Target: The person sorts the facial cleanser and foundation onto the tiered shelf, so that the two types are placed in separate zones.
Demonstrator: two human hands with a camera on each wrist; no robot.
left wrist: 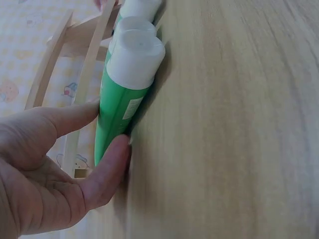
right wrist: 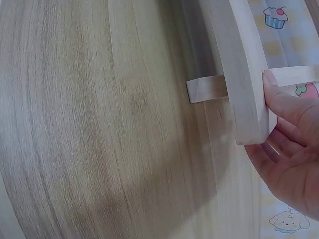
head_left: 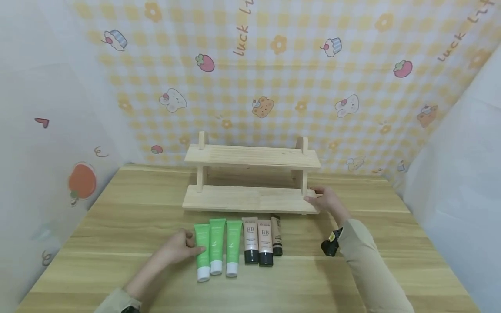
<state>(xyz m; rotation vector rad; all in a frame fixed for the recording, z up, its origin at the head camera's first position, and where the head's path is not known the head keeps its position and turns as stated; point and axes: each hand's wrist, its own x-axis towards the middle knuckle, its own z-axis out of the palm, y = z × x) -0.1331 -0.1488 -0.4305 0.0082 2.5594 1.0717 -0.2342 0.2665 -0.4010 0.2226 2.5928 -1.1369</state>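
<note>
The left hand point(head_left: 181, 247) is partly closed, and it pinches the outermost green tube point(head_left: 202, 243) between thumb and finger. This tube lies on the table point(head_left: 117, 221), its white cap pointing toward the person. To its right lie two more green tubes point(head_left: 217, 243), then two BB tubes point(head_left: 251, 239) with black caps, and last a slim tube point(head_left: 276, 234), also with a black cap. All of them are in front of the shelf point(head_left: 242, 199), which stands upright and has two boards. The right hand point(head_left: 328, 202) is curled on the right end of the lower board, the thumb above and the fingers below the edge. Behind the shelf hangs a checked cloth point(head_left: 274, 80).
</note>
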